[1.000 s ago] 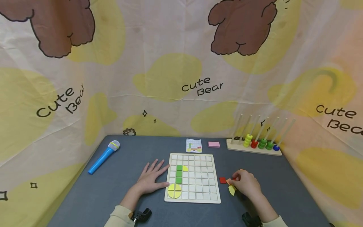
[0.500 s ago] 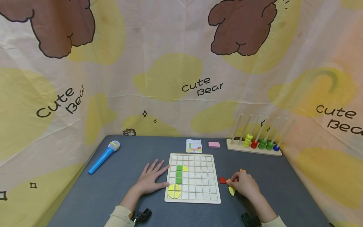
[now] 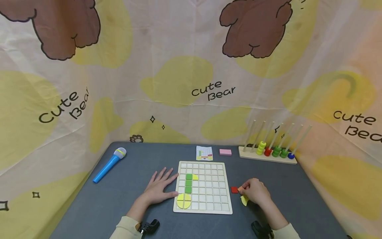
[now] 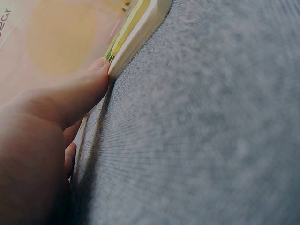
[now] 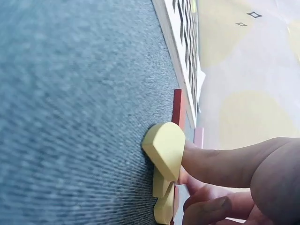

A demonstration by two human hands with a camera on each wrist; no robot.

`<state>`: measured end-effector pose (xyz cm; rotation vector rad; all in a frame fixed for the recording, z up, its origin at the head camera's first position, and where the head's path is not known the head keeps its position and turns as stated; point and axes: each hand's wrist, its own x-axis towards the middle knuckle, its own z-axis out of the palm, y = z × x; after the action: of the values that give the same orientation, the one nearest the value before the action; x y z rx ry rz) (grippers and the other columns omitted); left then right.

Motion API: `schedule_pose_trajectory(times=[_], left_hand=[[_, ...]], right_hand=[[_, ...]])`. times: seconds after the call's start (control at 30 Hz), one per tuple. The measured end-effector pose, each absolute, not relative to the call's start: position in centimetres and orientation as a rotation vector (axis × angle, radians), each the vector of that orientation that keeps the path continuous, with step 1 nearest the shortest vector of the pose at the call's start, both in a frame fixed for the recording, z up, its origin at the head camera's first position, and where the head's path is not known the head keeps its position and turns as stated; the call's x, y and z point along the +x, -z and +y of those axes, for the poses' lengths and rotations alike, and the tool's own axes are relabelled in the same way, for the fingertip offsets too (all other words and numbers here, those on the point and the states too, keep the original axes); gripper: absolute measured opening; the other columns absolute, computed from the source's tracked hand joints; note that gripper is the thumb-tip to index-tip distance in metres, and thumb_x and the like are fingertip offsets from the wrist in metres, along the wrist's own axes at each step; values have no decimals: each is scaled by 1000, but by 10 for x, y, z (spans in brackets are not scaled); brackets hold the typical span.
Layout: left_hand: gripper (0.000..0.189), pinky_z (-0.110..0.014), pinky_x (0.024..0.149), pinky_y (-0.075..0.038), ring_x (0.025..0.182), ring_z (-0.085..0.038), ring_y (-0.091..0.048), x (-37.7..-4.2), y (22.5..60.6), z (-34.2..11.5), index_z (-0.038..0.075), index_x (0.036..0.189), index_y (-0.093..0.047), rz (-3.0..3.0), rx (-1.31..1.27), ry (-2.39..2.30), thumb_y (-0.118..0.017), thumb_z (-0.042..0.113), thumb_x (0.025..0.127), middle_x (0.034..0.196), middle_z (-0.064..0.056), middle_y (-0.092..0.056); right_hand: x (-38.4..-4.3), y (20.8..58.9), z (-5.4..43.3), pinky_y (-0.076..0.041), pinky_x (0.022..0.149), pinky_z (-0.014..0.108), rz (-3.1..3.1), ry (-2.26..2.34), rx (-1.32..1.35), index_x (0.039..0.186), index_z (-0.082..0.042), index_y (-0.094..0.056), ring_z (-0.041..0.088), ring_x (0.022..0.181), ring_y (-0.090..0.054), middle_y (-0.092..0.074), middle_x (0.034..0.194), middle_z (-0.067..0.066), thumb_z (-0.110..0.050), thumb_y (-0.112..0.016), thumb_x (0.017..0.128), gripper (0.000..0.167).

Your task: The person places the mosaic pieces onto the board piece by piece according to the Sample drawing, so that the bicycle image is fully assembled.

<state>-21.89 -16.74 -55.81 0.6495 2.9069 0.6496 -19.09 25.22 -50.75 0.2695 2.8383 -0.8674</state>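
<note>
In the head view my left hand [image 3: 159, 189] lies with fingers spread along the left edge of a wooden grid board [image 3: 209, 211]; the thumb touches the rim. The board bears three green squares [image 3: 188, 183], a yellow quarter piece [image 3: 195, 177] and several yellow quarters forming a circle [image 3: 183, 201]. Right of the board, my right hand [image 3: 256, 192] has its thumb and finger at a small orange piece [image 3: 240, 189] and seems to pinch it. A red square [image 3: 234, 190] and a yellow quarter piece [image 5: 165, 147] lie beside the fingertips. The curled fingers hide other pieces.
Behind the board are a pattern card [image 3: 204, 153] and a pink block [image 3: 225, 152]. A wooden peg stand [image 3: 268, 156] with coloured beads is at the back right. A blue toy microphone [image 3: 108, 166] lies at the left of the grey table [image 3: 143, 156].
My right hand has shifted slightly left toward the orange piece, which has moved a little. Another orange piece, visible behind the hand half a second ago, is now hidden. My left hand stays put.
</note>
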Motion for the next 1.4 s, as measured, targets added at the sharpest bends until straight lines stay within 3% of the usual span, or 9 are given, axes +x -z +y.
schedule_pose_trajectory(times=[0.43,0.67,0.93,1.4], left_hand=[[84,-64,121,-3,156,-36,-12,-218,558,-168,33,158,-37,2913,662,-658,-59,72,87,167,-4,-27],[87,-60,123,2,158,-29,-6,-220,562,-170,39,158,-32,2897,619,-662,-56,78,85,169,4,-20],[84,-64,122,-3,157,-35,-11,-220,558,-169,34,158,-36,2901,651,-653,-58,73,87,168,-3,-26],[84,-64,122,-1,157,-34,-9,-220,557,-168,35,159,-33,2900,639,-621,-56,73,88,168,-2,-23]], right_hand=[[-192,503,252,-36,54,29,2874,989,181,80,-8,-66,18,63,-50,-54,70,4,-20,-82,85,21],[-192,495,245,-46,54,29,2930,1088,130,90,-5,-74,16,65,-55,-67,76,2,-19,-82,85,17],[-190,494,227,-52,61,29,2977,1171,36,102,-8,-81,13,75,-64,-77,88,1,-23,-76,92,19],[-186,492,200,-48,53,24,2899,1295,38,93,-12,-77,13,67,-56,-68,75,-4,-23,-82,85,14]])
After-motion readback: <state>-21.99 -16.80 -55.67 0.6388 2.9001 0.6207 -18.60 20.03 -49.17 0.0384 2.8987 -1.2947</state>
